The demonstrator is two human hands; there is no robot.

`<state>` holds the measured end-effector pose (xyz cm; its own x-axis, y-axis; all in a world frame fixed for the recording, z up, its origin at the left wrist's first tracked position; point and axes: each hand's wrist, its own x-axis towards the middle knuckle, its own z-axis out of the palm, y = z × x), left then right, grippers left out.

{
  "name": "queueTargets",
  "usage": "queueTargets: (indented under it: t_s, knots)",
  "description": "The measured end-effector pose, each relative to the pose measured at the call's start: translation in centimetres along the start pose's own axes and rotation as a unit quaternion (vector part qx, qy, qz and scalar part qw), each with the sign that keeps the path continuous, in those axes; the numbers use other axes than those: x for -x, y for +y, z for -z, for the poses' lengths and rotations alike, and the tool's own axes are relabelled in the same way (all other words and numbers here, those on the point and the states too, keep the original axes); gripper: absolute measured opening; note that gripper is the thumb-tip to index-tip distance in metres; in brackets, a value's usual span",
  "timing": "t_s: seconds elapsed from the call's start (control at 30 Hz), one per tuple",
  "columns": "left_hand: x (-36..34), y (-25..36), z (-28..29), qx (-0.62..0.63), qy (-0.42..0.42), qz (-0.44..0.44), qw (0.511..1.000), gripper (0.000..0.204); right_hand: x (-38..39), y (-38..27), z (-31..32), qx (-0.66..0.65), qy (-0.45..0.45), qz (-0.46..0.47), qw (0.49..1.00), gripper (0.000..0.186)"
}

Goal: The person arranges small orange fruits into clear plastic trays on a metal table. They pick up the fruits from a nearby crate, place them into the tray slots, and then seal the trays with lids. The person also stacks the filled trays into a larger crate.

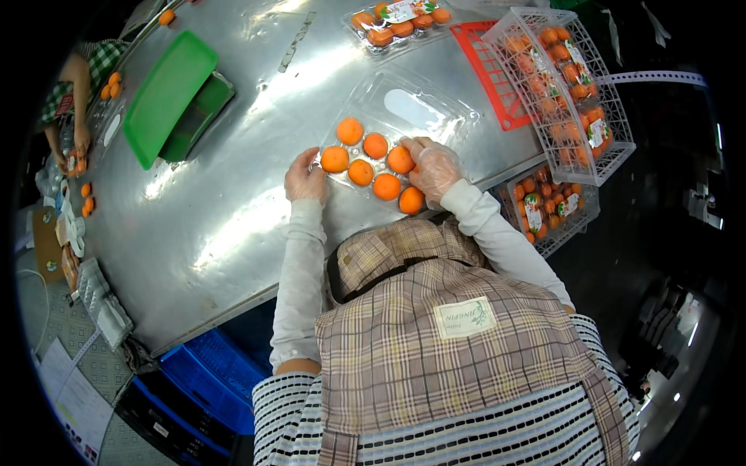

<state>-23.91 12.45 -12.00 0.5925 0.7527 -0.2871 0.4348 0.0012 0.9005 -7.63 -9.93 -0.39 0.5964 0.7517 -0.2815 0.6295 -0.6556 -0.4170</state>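
Note:
An opened clear plastic clamshell box [344, 180] lies on the metal table in front of me, with several oranges [360, 172] sitting in its cups. Its clear lid [435, 101] is folded back on the far side, bearing a white oval label. My left hand [305, 177] grips the box's left edge, beside the leftmost orange. On the right, my right hand [437, 172], in a thin clear glove, has its fingertips and thumb around an orange [400, 160] at that end of the box. The undersides of both hands are hidden.
A green bin [171, 101] stands at the left. A closed box of oranges [396, 23] lies at the back. Beside a red basket [489, 74], filled crates [614, 151] stand at the right edge. Another person's hands [81, 138] work far left. Blue crates [214, 373] sit below the table.

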Motion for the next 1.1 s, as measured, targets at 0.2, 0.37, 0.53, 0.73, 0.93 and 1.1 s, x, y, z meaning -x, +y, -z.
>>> queueTargets:
  t_s: [0.2, 0.37, 0.53, 0.73, 0.93, 1.1]
  knots:
    - [5.6, -2.4, 1.2, 0.138, -0.002, 0.069, 0.988, 0.042, -0.6, 0.4, 0.1, -0.013, -0.036, 0.011, 0.999, 0.051]
    - [10.4, -2.5, 2.4, 0.03, -0.005, 0.068, 0.997, 0.044, -0.7, -0.5, 0.8, -0.033, -0.069, 0.008, 0.997, 0.052]
    - [11.6, 4.3, 3.3, -0.217, 0.022, -0.09, 0.972, 0.049, -0.3, -1.3, 0.5, 0.083, -0.026, 0.063, 0.994, 0.057]
    - [10.7, 5.9, 1.9, -0.342, -0.023, -0.09, 0.935, 0.066, -0.5, -1.8, -0.1, 0.08, -0.06, 0.024, 0.995, 0.059]
    - [10.4, 5.3, 1.7, -0.363, -0.034, -0.111, 0.925, 0.061, -0.6, -2.0, -0.5, 0.03, -0.044, 0.01, 0.999, 0.053]
    - [10.3, 4.1, 1.6, -0.325, -0.001, -0.164, 0.931, 0.054, -0.7, -1.4, -0.8, 0.011, -0.021, 0.031, 0.999, 0.05]
